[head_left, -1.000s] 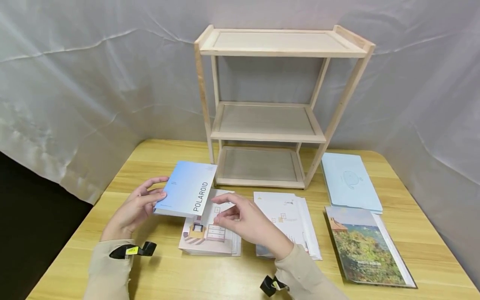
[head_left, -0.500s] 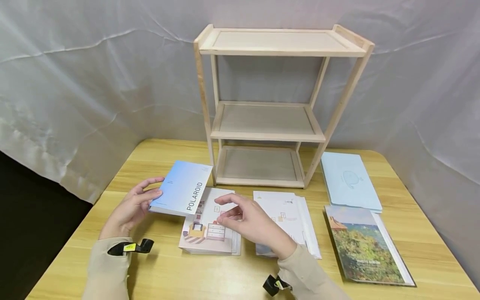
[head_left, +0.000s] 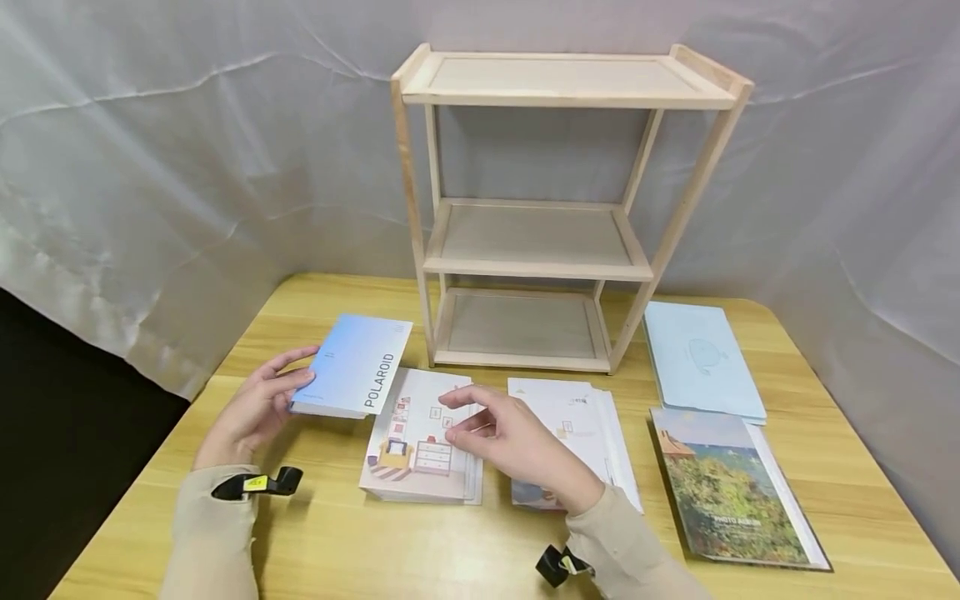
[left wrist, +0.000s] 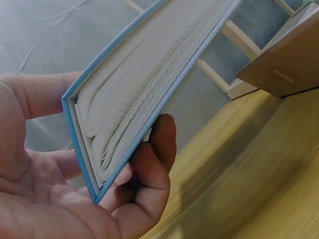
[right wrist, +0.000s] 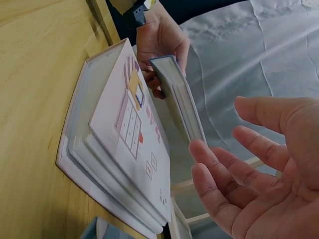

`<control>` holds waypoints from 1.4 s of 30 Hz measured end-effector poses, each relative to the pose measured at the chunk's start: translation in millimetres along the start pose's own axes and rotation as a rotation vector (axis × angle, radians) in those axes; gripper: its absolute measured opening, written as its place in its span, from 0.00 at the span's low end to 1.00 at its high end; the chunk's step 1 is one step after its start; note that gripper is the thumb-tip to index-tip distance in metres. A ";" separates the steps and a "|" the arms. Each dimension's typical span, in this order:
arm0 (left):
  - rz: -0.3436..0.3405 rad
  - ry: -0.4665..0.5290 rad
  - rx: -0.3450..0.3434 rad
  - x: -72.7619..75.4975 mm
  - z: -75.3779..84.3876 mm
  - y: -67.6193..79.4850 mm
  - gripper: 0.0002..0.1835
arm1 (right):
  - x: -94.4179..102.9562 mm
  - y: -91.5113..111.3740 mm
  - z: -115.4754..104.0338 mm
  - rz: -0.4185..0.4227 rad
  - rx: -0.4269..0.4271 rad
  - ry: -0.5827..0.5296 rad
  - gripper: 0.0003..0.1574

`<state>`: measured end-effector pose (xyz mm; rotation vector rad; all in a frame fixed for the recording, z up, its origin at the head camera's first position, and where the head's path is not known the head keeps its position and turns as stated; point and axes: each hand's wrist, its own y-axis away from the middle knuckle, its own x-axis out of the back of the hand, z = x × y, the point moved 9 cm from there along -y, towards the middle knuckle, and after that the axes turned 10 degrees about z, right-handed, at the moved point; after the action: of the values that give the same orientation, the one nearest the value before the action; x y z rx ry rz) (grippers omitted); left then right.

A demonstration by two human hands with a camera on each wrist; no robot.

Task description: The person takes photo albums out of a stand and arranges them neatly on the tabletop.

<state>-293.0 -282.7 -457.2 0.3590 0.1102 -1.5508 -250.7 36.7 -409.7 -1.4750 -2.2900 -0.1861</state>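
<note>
My left hand [head_left: 250, 410] grips a thin blue photo album [head_left: 352, 362] marked POLAROID by its left edge, off the table. In the left wrist view, the album's page edges [left wrist: 149, 84] show between its blue covers, with fingers on both sides. My right hand [head_left: 517, 437] holds nothing; its fingers are loosely bent. It is just above a thick white album [head_left: 423, 408] with a drawn armchair and drawers on its cover. The blue album overlaps that album's upper left corner in the head view. A second white album [head_left: 551, 400] lies partly hidden behind my right forearm.
A three-tier wooden shelf [head_left: 540, 268] stands at the back of the table [head_left: 352, 533]. On the right lie a light-blue album [head_left: 697, 354] and, nearer, an album with a painted landscape [head_left: 738, 492]. Grey cloth [head_left: 187, 167] hangs behind and at both sides.
My left hand has moved a little left with the blue album, showing more of the white album below. The right hand has shifted slightly right, its fingers still loosely bent.
</note>
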 end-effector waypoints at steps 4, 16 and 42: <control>0.060 -0.023 0.035 10.9 -1.8 -3.2 0.17 | 1.7 0.4 0.2 -0.001 0.001 0.016 0.25; 0.194 -0.130 0.118 38.2 -2.9 -19.2 0.18 | 4.1 -0.9 5.8 -0.003 -0.006 0.039 0.25; 0.212 -0.517 0.146 51.0 4.6 -67.6 0.39 | 28.7 0.1 13.9 0.020 -0.009 -0.026 0.27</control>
<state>-359.1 -331.4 -478.3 0.0709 -0.4329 -1.3994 -264.5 65.5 -410.6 -1.5128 -2.2964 -0.1729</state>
